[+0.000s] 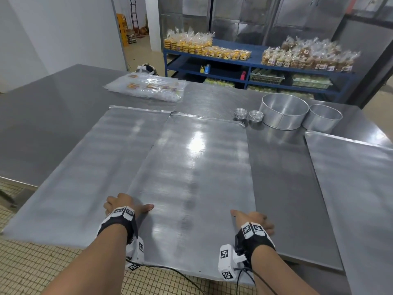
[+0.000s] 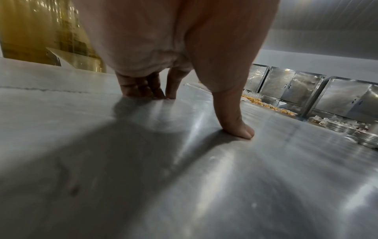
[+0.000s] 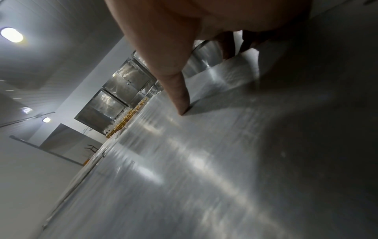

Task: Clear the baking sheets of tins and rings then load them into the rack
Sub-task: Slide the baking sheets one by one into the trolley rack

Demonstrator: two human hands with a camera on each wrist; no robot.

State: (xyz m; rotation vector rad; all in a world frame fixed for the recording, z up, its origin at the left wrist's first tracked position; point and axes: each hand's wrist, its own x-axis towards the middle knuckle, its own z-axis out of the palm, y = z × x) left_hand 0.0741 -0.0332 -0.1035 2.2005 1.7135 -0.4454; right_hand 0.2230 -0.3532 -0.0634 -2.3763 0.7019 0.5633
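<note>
Nearest me, left hand (image 1: 122, 206) and right hand (image 1: 254, 220) grip the middle sheet (image 1: 197, 167) by its side edges, thumbs on top, fingers (image 2: 141, 87) curled under. It overlaps a left sheet (image 1: 85, 167) on the desk (image 1: 42, 116). Beyond: tins (image 1: 247, 114), two rings (image 1: 284, 111).

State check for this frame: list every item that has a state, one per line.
Middle baking sheet: cleared, gripped at both side edges, overlapping the left one.
Left baking sheet: cleared, overhanging the table edge.
Right baking sheet: cleared, flat.
Rings: upright on the table.
Small tins: two stacks.
Left hand: gripping.
Right hand: gripping.
</note>
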